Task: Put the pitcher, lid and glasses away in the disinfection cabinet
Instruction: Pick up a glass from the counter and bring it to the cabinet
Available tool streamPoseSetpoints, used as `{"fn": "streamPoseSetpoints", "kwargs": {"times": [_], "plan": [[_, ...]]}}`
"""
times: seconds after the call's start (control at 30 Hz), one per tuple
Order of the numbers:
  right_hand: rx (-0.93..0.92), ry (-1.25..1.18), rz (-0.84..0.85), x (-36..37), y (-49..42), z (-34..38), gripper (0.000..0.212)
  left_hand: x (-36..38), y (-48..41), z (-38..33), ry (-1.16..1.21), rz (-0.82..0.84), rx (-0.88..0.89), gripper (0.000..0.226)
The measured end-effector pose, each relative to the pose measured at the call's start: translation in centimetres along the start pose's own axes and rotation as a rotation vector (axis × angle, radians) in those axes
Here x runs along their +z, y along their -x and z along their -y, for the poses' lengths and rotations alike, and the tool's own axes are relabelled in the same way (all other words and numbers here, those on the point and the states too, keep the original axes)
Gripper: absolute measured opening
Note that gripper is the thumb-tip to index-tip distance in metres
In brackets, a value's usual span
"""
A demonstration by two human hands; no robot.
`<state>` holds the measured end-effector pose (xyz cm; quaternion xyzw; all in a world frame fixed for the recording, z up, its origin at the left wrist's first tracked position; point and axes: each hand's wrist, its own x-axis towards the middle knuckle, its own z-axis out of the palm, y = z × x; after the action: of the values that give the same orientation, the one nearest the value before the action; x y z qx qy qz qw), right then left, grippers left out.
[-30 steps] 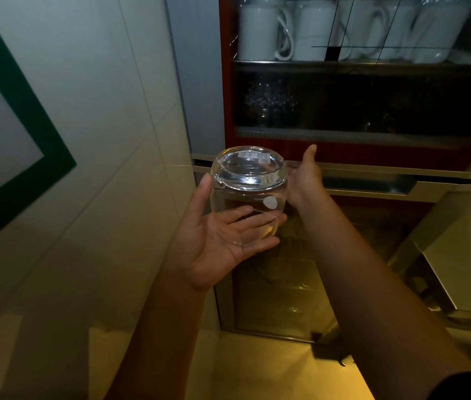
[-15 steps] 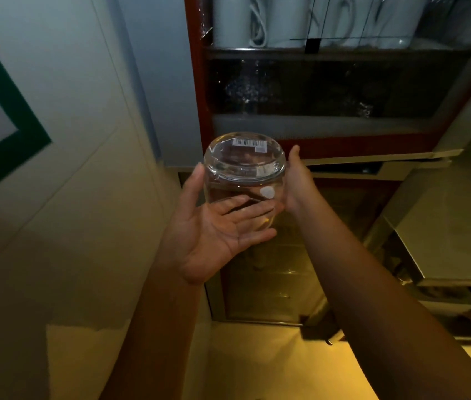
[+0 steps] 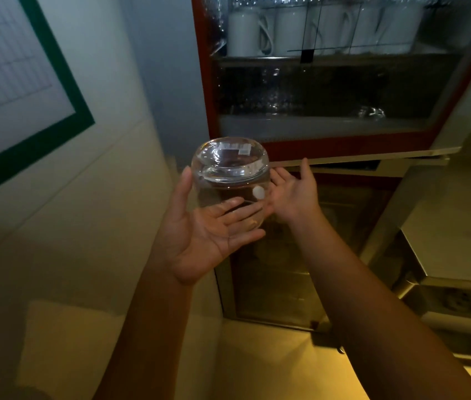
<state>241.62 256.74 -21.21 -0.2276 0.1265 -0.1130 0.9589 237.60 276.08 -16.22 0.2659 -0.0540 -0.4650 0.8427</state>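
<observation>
I hold a clear glass vessel [image 3: 230, 168] upside down in front of the disinfection cabinet [image 3: 203, 82]; a barcode label is on its upturned base and a round white sticker on its side. My left hand [image 3: 199, 235] carries it from below with straight fingers, thumb up along its left side. My right hand [image 3: 294, 197] is open at its right side, fingertips at the glass wall. The cabinet has a red frame and a glass door; white mugs [image 3: 245, 33] stand on its upper shelf and dim glassware [image 3: 370, 112] on the shelf below.
A lower cabinet door [image 3: 286, 269] is behind my arms. A steel counter [image 3: 453, 226] juts in from the right. A tiled wall with a green-bordered chart [image 3: 55, 53] is close on the left. The floor below glows yellow.
My right hand has turned its palm outward and eased off the vessel's side. The left hand and the vessel stay in front of the cabinet. My view has tilted up slightly.
</observation>
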Motion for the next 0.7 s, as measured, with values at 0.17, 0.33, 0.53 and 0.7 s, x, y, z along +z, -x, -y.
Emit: {"fn": "streamPoseSetpoints", "kwargs": {"times": [0.17,0.33,0.53,0.7], "plan": [[-0.002,-0.037,-0.001,-0.1,2.3,-0.1,0.072,-0.3,2.7,1.3,0.057,-0.035,0.066,0.127],[0.020,0.141,-0.014,-0.1,5.1,-1.4,0.063,-0.2,5.4,2.8,0.082,-0.079,0.131,0.122],[0.069,0.360,-0.013,0.9,8.7,-3.7,0.056,-0.9,8.8,4.0,0.073,-0.152,0.200,0.125],[0.034,0.803,0.067,2.6,11.8,-5.6,0.037,-1.4,11.2,4.2,0.105,-0.167,0.256,0.130]]}}
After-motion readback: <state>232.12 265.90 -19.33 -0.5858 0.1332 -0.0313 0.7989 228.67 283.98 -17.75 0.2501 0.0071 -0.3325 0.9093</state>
